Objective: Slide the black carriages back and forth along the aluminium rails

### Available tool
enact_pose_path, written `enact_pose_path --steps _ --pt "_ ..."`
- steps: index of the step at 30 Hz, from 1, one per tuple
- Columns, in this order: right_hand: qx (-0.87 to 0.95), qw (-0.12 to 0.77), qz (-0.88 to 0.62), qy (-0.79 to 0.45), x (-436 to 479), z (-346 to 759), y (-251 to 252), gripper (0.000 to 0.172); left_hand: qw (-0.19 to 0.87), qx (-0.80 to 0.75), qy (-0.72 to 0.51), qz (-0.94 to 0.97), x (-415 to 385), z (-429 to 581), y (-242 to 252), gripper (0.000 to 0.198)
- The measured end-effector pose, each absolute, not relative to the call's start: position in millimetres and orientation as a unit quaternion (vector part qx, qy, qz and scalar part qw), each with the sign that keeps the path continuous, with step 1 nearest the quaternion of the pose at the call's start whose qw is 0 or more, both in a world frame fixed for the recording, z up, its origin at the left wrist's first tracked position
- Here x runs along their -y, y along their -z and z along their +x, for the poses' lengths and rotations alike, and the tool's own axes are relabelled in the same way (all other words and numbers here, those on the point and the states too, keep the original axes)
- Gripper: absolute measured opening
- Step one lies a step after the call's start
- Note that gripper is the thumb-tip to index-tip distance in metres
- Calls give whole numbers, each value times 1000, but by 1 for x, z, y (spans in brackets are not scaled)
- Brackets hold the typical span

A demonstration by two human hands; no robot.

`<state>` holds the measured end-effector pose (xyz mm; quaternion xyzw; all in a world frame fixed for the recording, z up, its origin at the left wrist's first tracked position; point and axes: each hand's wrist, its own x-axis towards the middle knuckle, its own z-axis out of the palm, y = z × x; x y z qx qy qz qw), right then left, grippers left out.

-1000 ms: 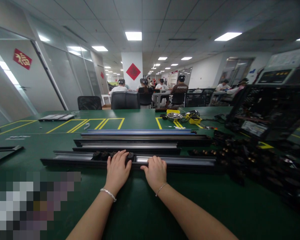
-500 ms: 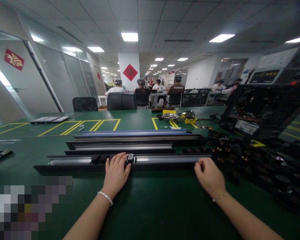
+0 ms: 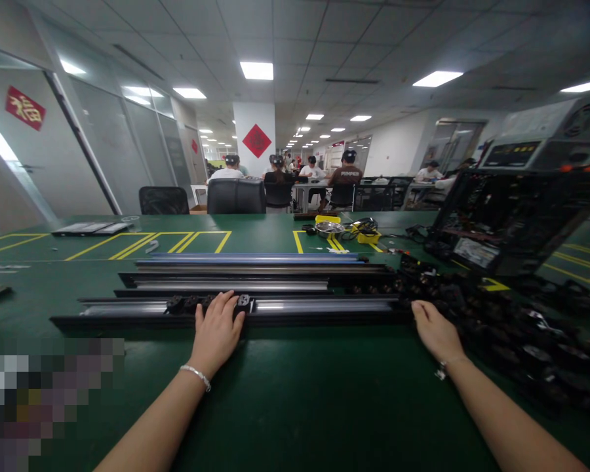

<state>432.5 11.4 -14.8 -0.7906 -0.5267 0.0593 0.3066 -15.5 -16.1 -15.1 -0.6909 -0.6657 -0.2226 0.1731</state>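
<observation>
A long black rail with a shiny silver channel lies across the near part of the green table. Small black modules sit in a row in its left half, one with a pale marking on top. My left hand rests over this row, fingers stretched out and thumb apart, covering some of them. At the rail's right end, beside a heap of loose black parts, is my right hand. Its fingers are curled together; whatever they hold, if anything, is hidden.
Behind the rail lie more rails, including a blue one. A metal bowl and yellow holders stand farther back. An open black computer case is at the right. Several people sit at tables beyond.
My right hand has moved right along the rail to its end, near the heap of black parts. My left hand stays over the modules. The view has shifted slightly.
</observation>
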Motion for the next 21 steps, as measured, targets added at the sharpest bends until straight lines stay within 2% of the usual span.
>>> enact_pose_path --steps 10,21 --pt "502 336 -789 -110 -52 446 22 37 202 662 222 -687 12 -13 10 37" --pt "449 341 -825 -22 -55 457 21 33 198 676 228 -673 13 -11 3 32"
